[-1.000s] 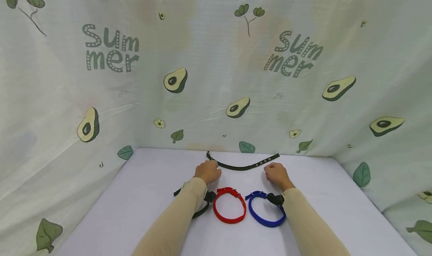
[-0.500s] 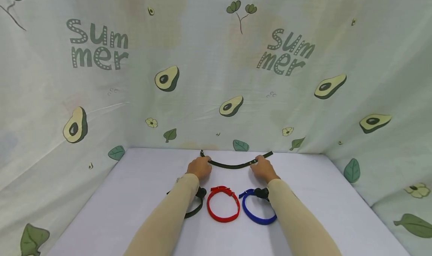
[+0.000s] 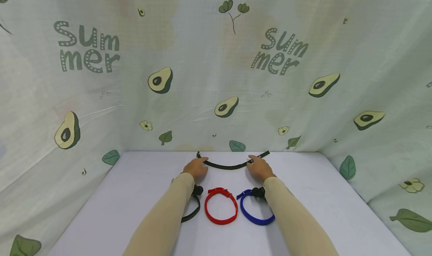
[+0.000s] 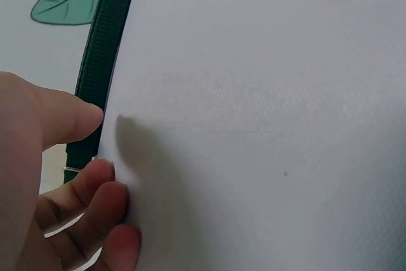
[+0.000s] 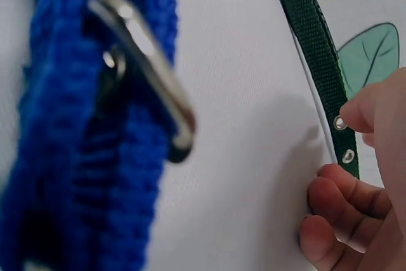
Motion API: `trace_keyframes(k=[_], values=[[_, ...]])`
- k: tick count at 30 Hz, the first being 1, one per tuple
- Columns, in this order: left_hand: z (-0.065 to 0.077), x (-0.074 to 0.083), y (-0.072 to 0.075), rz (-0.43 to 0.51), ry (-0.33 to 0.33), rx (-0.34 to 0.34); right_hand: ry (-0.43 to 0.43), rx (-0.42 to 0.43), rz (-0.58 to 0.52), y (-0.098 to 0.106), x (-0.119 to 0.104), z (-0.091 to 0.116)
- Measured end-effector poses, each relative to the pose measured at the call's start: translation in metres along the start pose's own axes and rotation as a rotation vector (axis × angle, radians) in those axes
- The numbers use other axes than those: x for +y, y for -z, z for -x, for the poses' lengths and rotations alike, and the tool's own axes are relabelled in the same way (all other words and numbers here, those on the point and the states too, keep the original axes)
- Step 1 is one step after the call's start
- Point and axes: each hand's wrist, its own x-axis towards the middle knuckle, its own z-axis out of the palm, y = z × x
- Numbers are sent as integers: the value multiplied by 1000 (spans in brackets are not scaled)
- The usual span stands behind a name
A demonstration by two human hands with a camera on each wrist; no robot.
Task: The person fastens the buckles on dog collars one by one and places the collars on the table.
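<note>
A dark green collar [image 3: 227, 167] with metal eyelets lies in a shallow curve at the back of the white table, its buckle at the left end. My left hand [image 3: 196, 168] is at the strap near the buckle; in the left wrist view the thumb [image 4: 79, 118] touches the strap, apart from the fingers. My right hand [image 3: 260, 169] is at the eyelet end. There the thumb [image 5: 361, 111] lies on the strap by an eyelet, and loosely bent fingers sit apart below it.
Nearer me lie a red collar [image 3: 221, 222], a blue collar [image 3: 258, 221] and another dark collar [image 3: 193, 213], each buckled into a ring. My left sleeve partly covers the dark one, my right sleeve the blue one. A printed cloth [image 3: 195, 42] hangs behind the table.
My right hand has moved in to the eyelet end of the green strap. Both thumbs have since spread away from the fingers. The head view has shifted slightly right.
</note>
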Motion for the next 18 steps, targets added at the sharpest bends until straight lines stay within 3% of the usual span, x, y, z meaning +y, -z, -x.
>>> trace_keyframes(k=[8,18], values=[[-2,1,-5,6,18,-24,28,-11,64,1,3,2],[-1,1,-9,-43,-12,96,37,35,24,-3,3,2]])
